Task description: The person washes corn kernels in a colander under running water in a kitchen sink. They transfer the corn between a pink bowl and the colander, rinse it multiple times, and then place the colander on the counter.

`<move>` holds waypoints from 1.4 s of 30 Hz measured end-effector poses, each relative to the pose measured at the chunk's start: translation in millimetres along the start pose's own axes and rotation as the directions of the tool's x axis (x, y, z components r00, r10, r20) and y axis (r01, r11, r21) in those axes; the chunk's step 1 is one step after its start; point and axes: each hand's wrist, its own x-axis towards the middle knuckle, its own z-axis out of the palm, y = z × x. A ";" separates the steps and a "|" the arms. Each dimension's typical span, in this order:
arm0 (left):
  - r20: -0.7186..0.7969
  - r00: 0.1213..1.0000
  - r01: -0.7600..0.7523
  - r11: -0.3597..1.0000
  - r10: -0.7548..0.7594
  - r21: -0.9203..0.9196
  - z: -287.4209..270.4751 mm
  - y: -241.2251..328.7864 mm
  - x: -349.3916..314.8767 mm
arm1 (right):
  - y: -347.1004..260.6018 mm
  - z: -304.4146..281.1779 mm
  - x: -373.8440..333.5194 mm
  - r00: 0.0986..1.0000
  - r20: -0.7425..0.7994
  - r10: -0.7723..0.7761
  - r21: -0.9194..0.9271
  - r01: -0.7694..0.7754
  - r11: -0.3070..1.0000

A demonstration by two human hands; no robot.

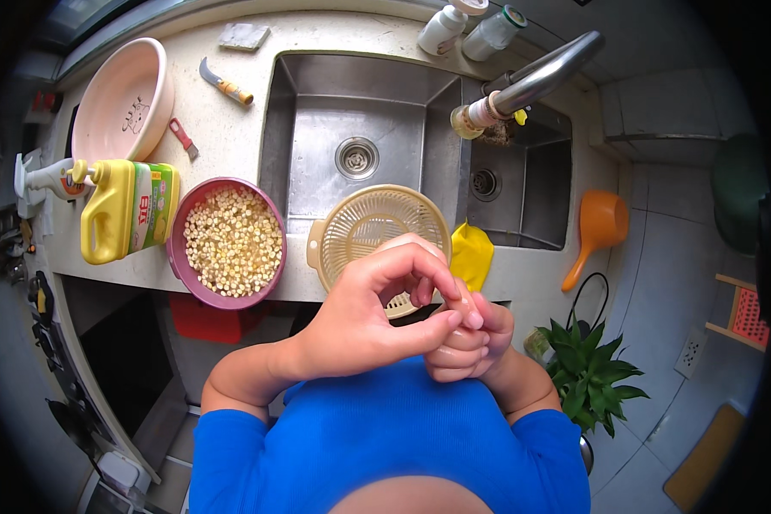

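My left hand and my right hand meet in front of my chest, over the near rim of a beige slotted colander. The left thumb and index finger curve round and come together against the right hand's fingertips. My right hand is closed, its fingers curled in and its thumb pressed near the index finger. Whatever lies between the fingertips is hidden or too small to name. Left of the colander stands a purplish-pink basin full of small pale round seeds in liquid.
Behind the colander is a double steel sink with a curved faucet. A yellow jug, a large pink basin, a hooked knife and a red-handled peeler occupy the left counter. Rightward lie a yellow cloth and an orange ladle.
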 end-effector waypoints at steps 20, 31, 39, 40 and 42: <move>-0.079 0.903 -0.338 0.812 0.422 0.477 10.5 3.6 -9.3 | 5.8 5.0 1.2 0.997 -0.017 -0.073 -0.113 0.071 0.991; -0.102 0.896 -0.333 0.804 0.433 0.493 11.1 3.5 -10.7 | 6.8 5.2 2.9 0.998 -0.008 -0.066 -0.113 0.065 0.991; -0.111 0.894 -0.331 0.808 0.433 0.487 10.9 4.2 -8.8 | 4.6 5.9 5.2 0.996 -0.009 -0.086 -0.132 0.084 0.988; -0.114 0.893 -0.331 0.808 0.435 0.488 10.2 4.5 -9.1 | 4.2 5.1 5.5 0.996 -0.009 -0.084 -0.136 0.082 0.987; -0.101 0.901 -0.321 0.804 0.422 0.500 6.4 6.1 -11.2 | 2.5 2.2 7.2 0.998 -0.004 -0.067 -0.139 0.066 0.988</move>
